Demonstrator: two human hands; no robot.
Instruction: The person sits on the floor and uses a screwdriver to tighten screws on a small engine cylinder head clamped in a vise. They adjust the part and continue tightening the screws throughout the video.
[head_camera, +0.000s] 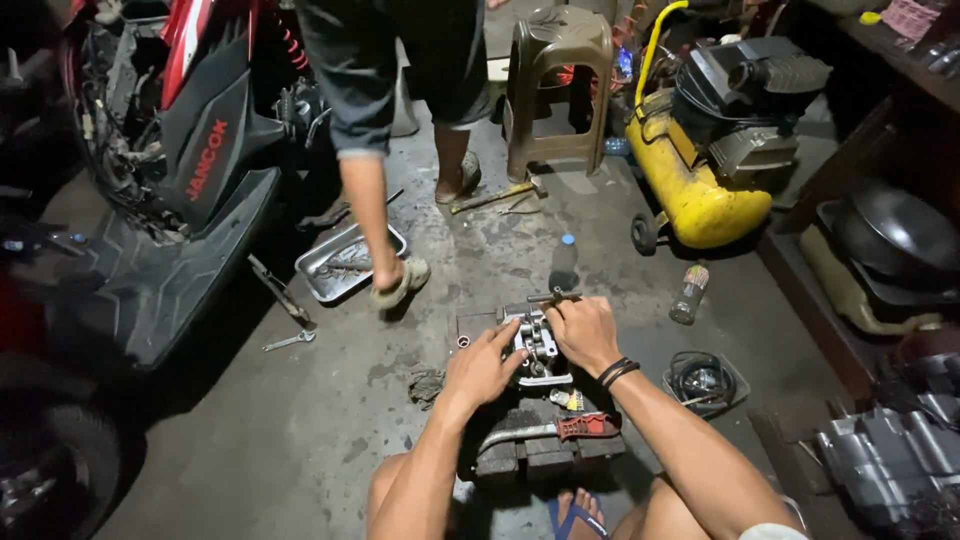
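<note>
A small metal engine part (538, 345) sits on a dark block (545, 450) on the concrete floor in front of me. My left hand (483, 366) rests against its left side, fingers on the metal. My right hand (583, 332) grips its upper right side, with a thin tool handle (553, 297) sticking out near the fingers. Two dark bands circle my right wrist. A red-handled tool (560, 429) lies on the block just below the part.
Another person's legs (385, 150) stand beside a metal tray (345, 262). A stripped scooter (170, 160) is at left, wrenches (288, 340) near it. A brown stool (555, 85), yellow compressor (700, 170), two bottles (688, 293) and a coiled cable tray (703, 382) lie around.
</note>
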